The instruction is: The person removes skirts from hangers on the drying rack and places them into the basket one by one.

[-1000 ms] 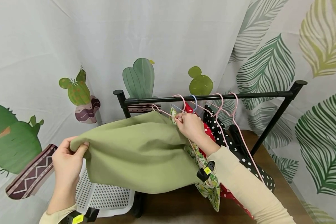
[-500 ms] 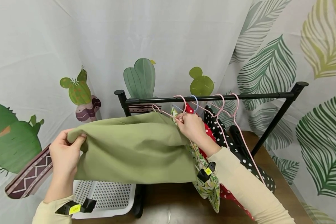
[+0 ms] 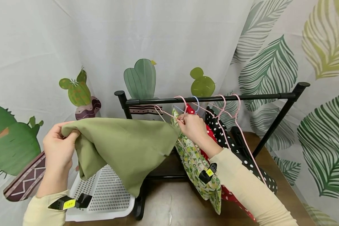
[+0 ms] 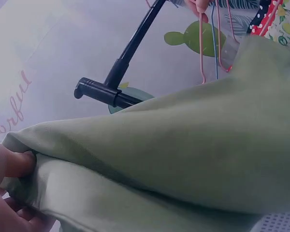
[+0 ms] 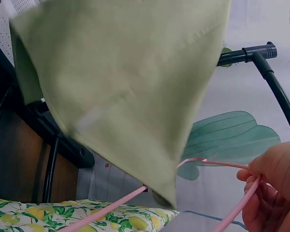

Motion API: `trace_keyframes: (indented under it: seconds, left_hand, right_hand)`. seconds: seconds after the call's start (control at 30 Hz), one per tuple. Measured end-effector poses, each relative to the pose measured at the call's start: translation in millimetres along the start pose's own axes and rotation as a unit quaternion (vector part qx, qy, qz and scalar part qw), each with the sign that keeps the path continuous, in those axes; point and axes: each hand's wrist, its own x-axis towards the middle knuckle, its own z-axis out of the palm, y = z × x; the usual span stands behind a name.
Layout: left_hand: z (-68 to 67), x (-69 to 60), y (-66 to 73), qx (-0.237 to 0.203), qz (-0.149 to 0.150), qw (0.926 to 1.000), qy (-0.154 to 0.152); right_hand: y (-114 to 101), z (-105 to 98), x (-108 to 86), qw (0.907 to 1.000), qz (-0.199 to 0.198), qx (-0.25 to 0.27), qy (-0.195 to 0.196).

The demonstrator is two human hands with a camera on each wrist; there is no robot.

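My left hand (image 3: 59,144) pinches one edge of the green cloth (image 3: 121,138), which stretches right and hangs down in a point over the basket's edge. In the left wrist view, thumb and fingers of the left hand (image 4: 12,193) grip its bunched corner. My right hand (image 3: 193,125) holds a pink hanger (image 3: 165,113) near its neck, just under the rail. The right wrist view has the right hand (image 5: 275,186) pinching the pink hanger (image 5: 227,164), with the cloth (image 5: 125,87) beside the hanger's end.
A black rail (image 3: 164,100) carries pink and blue hangers. Lemon-print fabric (image 3: 196,166), red dotted fabric (image 3: 228,195) and black dotted fabric (image 3: 251,164) hang at the right. A white perforated basket (image 3: 113,201) stands lower left on a brown table (image 3: 183,204).
My left hand has moved left and slightly down with the cloth. The cloth's right end has come away from the hanger, uncovering more lemon-print fabric. My right hand has barely moved.
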Motion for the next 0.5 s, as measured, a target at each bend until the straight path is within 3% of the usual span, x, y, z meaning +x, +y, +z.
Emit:
trace_keyframes:
  seconds: [0.2,0.5]
  left_hand:
    - [-5.1,5.7,9.6,0.031,0.005,0.9994,0.012]
    - [-17.5,17.1,19.6,0.018,-0.045,0.9983,0.034]
  right_hand:
    - [-1.0,-0.5,0.5,1.0000,-0.001,-0.003,0.000]
    - [-3.4,-1.0,1.0,1.0000,-0.002,0.008,0.002]
